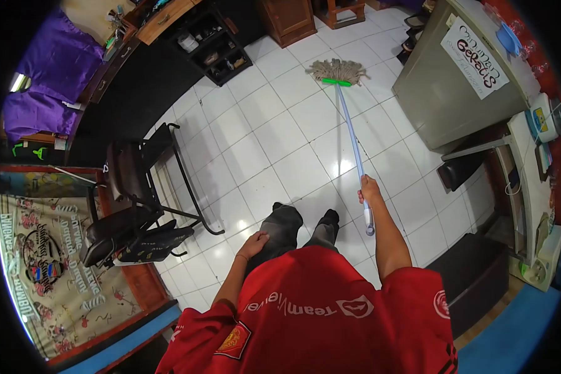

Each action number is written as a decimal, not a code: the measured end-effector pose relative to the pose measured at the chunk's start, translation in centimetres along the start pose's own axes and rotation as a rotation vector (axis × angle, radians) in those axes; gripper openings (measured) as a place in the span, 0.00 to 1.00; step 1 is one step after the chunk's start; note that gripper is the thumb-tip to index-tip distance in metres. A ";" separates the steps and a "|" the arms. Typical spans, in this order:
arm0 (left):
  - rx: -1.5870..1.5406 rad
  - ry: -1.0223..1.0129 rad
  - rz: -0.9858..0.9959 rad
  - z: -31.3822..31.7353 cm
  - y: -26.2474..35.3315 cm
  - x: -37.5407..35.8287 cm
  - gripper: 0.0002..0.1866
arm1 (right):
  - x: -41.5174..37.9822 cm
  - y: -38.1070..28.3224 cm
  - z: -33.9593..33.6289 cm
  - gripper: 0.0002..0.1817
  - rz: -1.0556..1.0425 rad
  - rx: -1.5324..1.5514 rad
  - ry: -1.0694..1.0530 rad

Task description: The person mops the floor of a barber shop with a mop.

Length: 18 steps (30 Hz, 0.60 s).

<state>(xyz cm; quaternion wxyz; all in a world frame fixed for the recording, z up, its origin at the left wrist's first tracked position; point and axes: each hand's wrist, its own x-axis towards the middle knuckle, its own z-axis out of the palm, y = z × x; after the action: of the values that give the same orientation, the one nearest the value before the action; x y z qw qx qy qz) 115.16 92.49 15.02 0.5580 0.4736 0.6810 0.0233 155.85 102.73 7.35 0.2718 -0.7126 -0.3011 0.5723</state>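
My right hand (pixel 368 187) is wrapped round the pale blue handle of a mop (pixel 350 128), close to the handle's near end. The mop's grey string head (pixel 338 71), with a green clamp, lies spread on the white tiled floor ahead of me. Against my dark trouser leg (pixel 274 234) rests my left hand (pixel 254 244), with nothing visible in it; its fingers look loosely extended, partly hidden.
A dark chair (pixel 128 181) with a metal frame stands on the left. At the right is a grey cabinet (pixel 458 75) bearing a handwritten sign. A black shelf unit (pixel 215 53) stands ahead, and a dark bench (pixel 474 280) sits near my right side.
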 end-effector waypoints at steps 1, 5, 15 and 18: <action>-0.005 -0.003 0.004 -0.2 -0.1 0.2 0.24 | -0.3 -0.7 0.6 0.16 0.032 0.058 -0.001; -0.047 0.008 -0.037 -0.2 -2.0 1.4 0.23 | -5.9 4.1 2.6 0.17 -0.115 -0.121 0.062; -0.300 0.031 -0.061 -3.1 -4.5 5.4 0.23 | -21.4 20.7 7.0 0.26 -0.336 -0.301 0.226; -0.598 0.027 -0.111 -4.3 -4.0 6.5 0.22 | -16.3 20.0 5.6 0.27 -0.402 -0.462 0.189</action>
<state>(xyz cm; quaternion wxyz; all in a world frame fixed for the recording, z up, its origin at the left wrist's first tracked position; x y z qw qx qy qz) 109.77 96.83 9.63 0.6639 0.2498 0.6763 0.1985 150.03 77.47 2.27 0.2371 -0.7317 -0.5315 0.3549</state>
